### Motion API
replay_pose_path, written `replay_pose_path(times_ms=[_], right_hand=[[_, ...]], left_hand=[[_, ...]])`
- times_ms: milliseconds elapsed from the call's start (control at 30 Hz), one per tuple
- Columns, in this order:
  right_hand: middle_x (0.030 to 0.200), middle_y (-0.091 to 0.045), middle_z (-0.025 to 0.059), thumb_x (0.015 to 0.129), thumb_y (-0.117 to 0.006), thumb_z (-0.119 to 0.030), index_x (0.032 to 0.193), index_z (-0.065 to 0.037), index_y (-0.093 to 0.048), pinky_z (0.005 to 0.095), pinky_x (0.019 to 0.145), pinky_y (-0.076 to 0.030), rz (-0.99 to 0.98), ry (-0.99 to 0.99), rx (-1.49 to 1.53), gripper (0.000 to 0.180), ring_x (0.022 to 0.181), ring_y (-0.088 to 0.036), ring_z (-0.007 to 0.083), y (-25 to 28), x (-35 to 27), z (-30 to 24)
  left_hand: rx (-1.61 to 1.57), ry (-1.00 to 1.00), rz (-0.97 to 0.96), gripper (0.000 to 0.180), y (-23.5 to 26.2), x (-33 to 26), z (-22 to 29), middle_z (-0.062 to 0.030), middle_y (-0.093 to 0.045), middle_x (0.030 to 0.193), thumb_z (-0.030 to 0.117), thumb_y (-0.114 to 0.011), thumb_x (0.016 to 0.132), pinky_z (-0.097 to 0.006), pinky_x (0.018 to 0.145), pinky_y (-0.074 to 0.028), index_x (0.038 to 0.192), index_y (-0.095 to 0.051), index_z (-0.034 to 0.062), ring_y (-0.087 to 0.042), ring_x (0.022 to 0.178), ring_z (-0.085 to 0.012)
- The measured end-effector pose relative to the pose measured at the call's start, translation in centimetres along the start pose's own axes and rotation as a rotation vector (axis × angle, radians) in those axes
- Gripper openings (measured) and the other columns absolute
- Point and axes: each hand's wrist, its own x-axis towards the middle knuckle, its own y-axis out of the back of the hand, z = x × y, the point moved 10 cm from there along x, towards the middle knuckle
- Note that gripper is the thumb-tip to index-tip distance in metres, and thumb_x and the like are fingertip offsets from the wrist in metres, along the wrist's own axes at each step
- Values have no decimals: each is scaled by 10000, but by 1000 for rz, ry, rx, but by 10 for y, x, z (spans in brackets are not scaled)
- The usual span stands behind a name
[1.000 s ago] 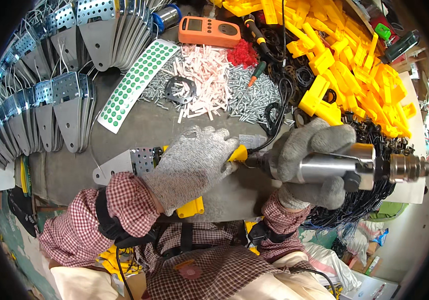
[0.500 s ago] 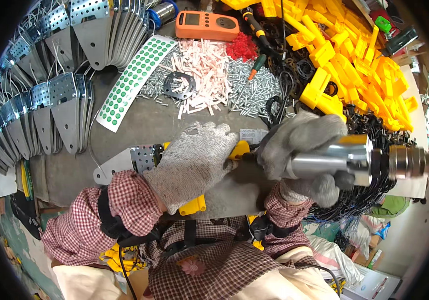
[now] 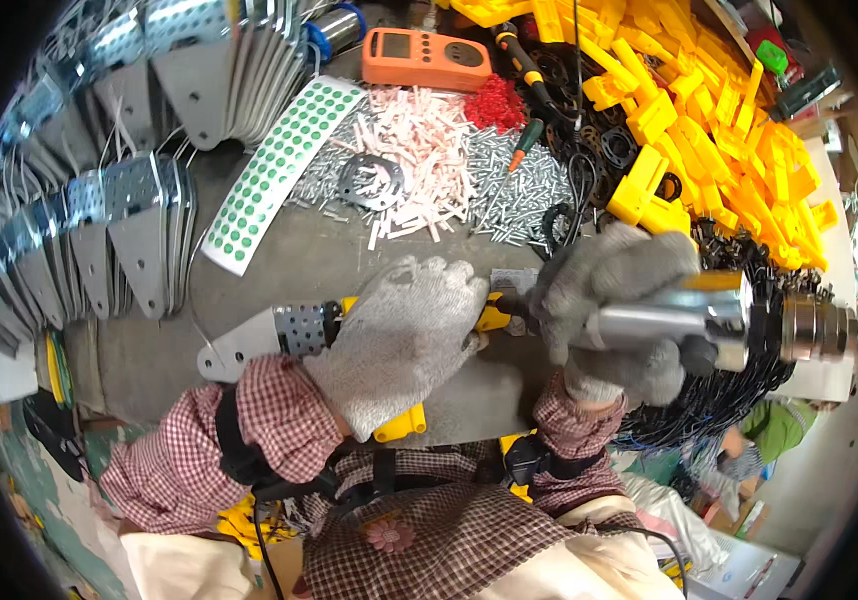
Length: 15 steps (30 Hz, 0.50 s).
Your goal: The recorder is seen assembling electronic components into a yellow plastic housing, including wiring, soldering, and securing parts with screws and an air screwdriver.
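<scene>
In the middle of the frame, a yellow plastic part (image 3: 494,313) is covered mostly by the left hand (image 3: 404,340), which is dressed in a grey knitted glove; the part is held down under bent fingers. Toward the left, from beneath this hand, a flat grey metal bracket with punched holes (image 3: 249,342) is seen, and its rounded end is surrounded by the dark grey tabletop (image 3: 319,245). Right of the centre, a shiny silver cylindrical tool (image 3: 644,323) is gripped by the right hand (image 3: 614,275), also gloved, with fingers closed around its body. One end is turned toward the yellow part; because of blur, it cannot be told whether they are touching. Just below the left hand, the near table edge is seen. Above the hands, a strip of tabletop is seen up to the pile of small silver screws (image 3: 519,190). The open room is bounded at the left by rows of grey metal plates (image 3: 144,245), and at the upper right by a heap of yellow plastic pieces (image 3: 709,140).
</scene>
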Motion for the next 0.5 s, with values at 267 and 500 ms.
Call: replay_pose_path(times_ms=[267,500], right_hand=[[869,-630,162,936,-644,-411,1066,-60,-603,347,604,-477,604,0,-538,376,630,-569,229,-71,10,-37],[878,-644,176,910,-687,-366,1082,-25,-597,354,592,-502,316,162,-314,393,623,-591,237,-125,33,-46]], left_hand=[[-141,23,-164,450,3,1,2,-190,-683,937,402,-771,798,-485,843,-527,1012,-683,16,-669,899,-397],[-92,67,-144,371,-12,6,-3,-184,-704,906,374,-757,816,-478,826,-534,970,-719,39,-692,886,-368]])
